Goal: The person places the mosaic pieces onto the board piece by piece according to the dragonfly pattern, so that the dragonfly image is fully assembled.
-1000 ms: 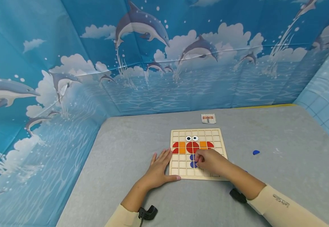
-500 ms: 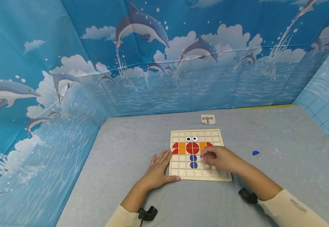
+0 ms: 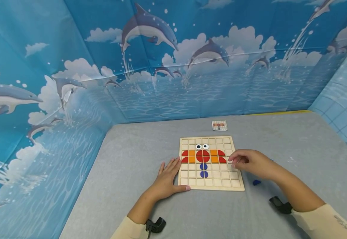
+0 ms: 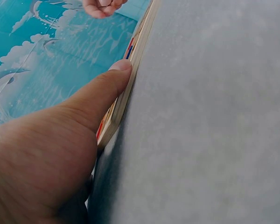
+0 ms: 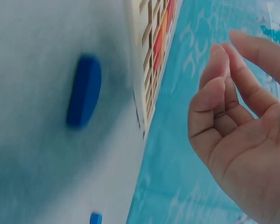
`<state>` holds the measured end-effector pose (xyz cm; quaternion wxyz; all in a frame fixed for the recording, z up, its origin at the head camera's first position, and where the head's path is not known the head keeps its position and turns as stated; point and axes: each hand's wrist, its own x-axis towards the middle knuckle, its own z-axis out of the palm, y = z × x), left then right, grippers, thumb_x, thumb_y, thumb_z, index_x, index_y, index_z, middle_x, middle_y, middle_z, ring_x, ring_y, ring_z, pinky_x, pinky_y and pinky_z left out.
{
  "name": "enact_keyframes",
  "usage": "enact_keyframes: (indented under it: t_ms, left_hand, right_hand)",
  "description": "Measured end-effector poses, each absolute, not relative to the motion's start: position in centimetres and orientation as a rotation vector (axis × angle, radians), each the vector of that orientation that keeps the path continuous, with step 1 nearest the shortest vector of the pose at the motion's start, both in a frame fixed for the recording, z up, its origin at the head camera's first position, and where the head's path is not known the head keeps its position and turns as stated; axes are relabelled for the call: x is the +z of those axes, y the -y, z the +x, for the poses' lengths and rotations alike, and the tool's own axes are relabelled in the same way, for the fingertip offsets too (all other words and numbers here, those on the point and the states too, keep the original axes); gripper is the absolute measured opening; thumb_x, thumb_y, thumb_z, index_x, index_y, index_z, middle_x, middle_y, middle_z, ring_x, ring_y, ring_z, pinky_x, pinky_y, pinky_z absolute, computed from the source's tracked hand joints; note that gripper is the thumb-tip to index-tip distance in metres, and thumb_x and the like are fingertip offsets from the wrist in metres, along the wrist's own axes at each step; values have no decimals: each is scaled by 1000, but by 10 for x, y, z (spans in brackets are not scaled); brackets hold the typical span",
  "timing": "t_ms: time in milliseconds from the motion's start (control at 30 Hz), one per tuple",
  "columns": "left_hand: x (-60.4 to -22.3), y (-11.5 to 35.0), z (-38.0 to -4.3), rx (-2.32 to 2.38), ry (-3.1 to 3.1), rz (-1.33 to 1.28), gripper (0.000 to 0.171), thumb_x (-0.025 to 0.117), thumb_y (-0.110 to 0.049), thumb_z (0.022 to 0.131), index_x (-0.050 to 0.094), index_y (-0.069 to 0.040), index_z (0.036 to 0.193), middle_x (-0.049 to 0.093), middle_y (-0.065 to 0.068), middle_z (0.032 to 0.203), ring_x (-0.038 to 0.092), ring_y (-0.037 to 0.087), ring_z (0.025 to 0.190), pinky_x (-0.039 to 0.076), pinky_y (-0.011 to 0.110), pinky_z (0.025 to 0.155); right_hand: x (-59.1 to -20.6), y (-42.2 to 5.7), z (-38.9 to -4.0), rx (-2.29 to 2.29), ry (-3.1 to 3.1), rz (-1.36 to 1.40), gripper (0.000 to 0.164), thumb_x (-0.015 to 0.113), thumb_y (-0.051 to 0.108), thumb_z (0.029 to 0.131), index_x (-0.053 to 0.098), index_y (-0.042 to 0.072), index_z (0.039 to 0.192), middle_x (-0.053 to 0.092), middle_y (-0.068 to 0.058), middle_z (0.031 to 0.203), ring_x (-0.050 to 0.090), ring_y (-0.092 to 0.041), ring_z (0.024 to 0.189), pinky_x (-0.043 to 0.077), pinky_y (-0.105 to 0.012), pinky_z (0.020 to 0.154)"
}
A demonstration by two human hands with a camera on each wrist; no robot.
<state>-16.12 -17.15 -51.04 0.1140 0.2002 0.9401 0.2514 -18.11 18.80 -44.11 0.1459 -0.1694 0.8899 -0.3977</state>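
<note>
A square wooden grid board [image 3: 221, 183] lies on the grey table. My left hand [image 3: 167, 181] rests at its left side with straight fingers, the thumb [image 4: 100, 95] over the near edge. On the board, red quarter pieces [image 3: 203, 156] form a circle between orange squares [image 3: 192, 156], with more red pieces at both ends. Two eye discs [image 3: 202, 146] are above, blue half-round pieces [image 3: 204, 170] below. My right hand [image 3: 252, 162] hovers by the board's right edge. Its fingers [image 5: 206, 109] are loosely bent and hold nothing. Below it lies a loose blue half-round piece [image 5: 85, 92].
A small printed pattern card [image 3: 219, 125] lies beyond the board. Another blue piece [image 5: 96, 218] shows at the bottom of the right wrist view. A dolphin-print curtain [image 3: 173, 96] stands along the back and left of the table.
My right hand has left the blue pieces on the board and moved right, past its edge. A loose blue piece has come into view beneath the right forearm. My left hand stays put.
</note>
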Motion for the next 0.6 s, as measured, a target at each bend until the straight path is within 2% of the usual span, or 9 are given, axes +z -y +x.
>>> enact_keyframes:
  t_ms: [367,600]
  left_hand:
    - [-510,171,-160,741,-2756,588,110,72,-68,81,20,-16,163,12,-5,172,6,19,160,-3,56,128]
    - [-511,172,-161,737,-2758,587,110,72,-68,81,20,-16,163,12,-6,172,6,19,160,-3,55,128]
  right_hand:
    - [-453,-218,-181,-1130,-2444,-453,21,72,12,91,70,5,111,70,-4,100,61,-10,83,54,-23,70]
    - [-459,-236,-180,-1082,-2370,-426,22,74,13,91,69,4,110,66,-3,94,57,-7,78,50,-22,68]
